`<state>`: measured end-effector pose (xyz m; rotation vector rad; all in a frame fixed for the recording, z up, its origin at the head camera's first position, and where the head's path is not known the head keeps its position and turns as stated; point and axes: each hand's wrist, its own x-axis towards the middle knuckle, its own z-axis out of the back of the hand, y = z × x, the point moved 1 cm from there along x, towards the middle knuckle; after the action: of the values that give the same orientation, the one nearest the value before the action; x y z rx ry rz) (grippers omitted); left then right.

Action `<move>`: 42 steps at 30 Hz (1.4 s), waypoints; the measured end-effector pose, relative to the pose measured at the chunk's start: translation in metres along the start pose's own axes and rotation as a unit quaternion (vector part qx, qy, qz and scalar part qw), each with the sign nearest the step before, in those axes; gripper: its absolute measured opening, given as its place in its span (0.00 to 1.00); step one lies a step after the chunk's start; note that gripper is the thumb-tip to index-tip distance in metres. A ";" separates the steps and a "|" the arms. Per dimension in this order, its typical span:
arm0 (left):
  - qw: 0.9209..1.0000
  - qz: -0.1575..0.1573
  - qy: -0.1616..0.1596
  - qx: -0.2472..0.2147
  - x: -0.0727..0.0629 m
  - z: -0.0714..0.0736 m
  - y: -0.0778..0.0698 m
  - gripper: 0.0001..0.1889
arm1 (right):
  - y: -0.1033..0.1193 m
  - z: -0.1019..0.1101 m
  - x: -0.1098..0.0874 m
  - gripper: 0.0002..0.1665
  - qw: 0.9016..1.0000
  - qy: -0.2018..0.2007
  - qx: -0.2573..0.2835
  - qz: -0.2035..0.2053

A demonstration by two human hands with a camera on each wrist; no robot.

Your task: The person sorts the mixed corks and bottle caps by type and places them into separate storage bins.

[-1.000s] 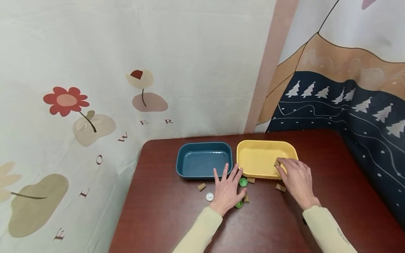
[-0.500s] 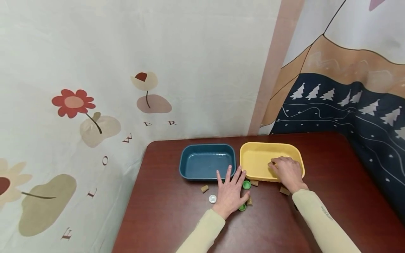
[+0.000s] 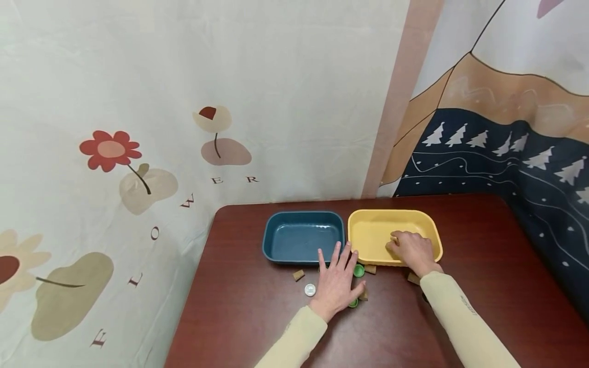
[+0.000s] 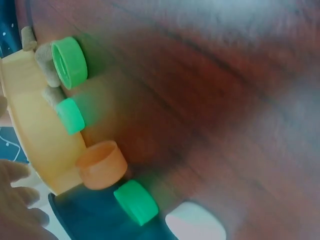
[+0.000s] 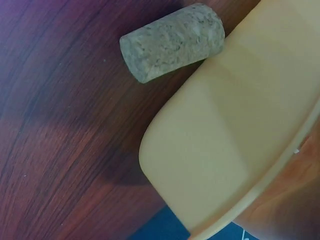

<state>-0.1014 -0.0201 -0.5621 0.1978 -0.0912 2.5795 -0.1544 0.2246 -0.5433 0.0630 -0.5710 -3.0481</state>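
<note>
My right hand (image 3: 412, 250) reaches over the front rim into the yellow tray (image 3: 368, 232), its thumb and fingers pinching a cork that they mostly cover. Outside that tray, a second cork (image 5: 172, 42) lies against the wall in the right wrist view. My left hand (image 3: 334, 283) is spread, fingers straight, low over the table in front of the blue tray (image 3: 303, 237). Around it are green bottle caps (image 4: 70, 62), an orange cap (image 4: 102, 165), a white cap (image 3: 310, 290) and more corks (image 3: 298, 275). The left hand partly hides some of these from the head view.
The two trays stand side by side near the back of the dark red wooden table (image 3: 248, 317). A printed cloth (image 3: 299, 102) hangs behind the table and along its right side. One cork (image 3: 413, 278) lies under the right forearm's edge.
My right hand has moved left and down into the yellow tray with the cork. The left hand stays spread in about the same place. The head view has shifted slightly.
</note>
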 end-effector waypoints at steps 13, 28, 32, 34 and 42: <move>0.999 0.033 0.005 -0.023 0.045 -0.002 0.013 0.46 | -0.009 0.016 -0.075 0.29 0.978 -0.199 0.062 -0.017; 0.997 0.054 0.051 0.001 0.054 -0.015 0.009 0.48 | -0.039 -0.005 -0.118 0.47 0.987 -0.086 0.094 -0.101; 0.997 0.052 0.059 0.000 0.053 -0.015 0.010 0.47 | -0.043 -0.005 -0.112 0.48 0.986 -0.059 0.121 -0.094; 0.997 0.051 0.055 0.000 0.052 -0.016 0.009 0.47 | -0.044 -0.005 -0.110 0.48 0.986 -0.064 0.121 -0.093; 0.998 0.052 0.045 -0.008 0.050 -0.016 0.009 0.46 | -0.038 -0.019 -0.112 0.60 0.986 -0.033 0.085 -0.141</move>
<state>-0.1500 0.0000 -0.5700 0.0726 -0.0919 2.6852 -0.0426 0.2584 -0.5712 0.0535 -0.8998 -3.2732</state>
